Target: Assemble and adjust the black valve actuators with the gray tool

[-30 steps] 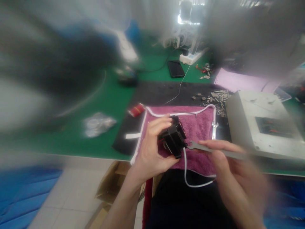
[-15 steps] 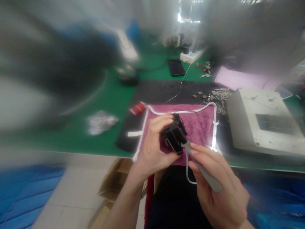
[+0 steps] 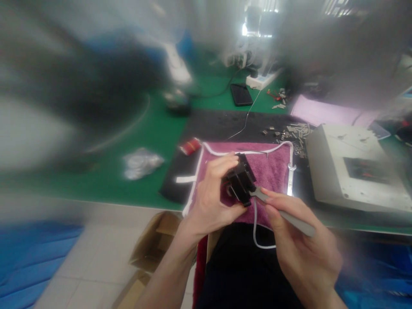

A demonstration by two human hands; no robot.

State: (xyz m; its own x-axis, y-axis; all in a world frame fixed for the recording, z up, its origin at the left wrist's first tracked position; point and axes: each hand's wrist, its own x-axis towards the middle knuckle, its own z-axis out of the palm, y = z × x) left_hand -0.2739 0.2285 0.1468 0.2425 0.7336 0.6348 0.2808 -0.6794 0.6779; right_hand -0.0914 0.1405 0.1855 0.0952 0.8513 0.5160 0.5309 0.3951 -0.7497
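Note:
My left hand [image 3: 210, 199] is closed around a small black boxy part [image 3: 240, 182], holding it above the near edge of a purple towel [image 3: 273, 169]. My right hand [image 3: 301, 244] grips a flat grey wrench [image 3: 286, 212] whose head meets the lower right side of the black part. A white cord [image 3: 257, 231] hangs down from the part in a loop over my lap.
A second small wrench [image 3: 290, 180] lies on the towel's right edge. A beige box [image 3: 350, 169] sits to the right, with loose metal bits [image 3: 289, 131] behind the towel. A phone [image 3: 240, 94], a red item [image 3: 190, 146] and a plastic bag [image 3: 141, 162] lie on the green table [image 3: 154, 128].
My right hand has swung the grey wrench from pointing right to angled down toward me, then partly back up. My left hand keeps the black part in much the same spot.

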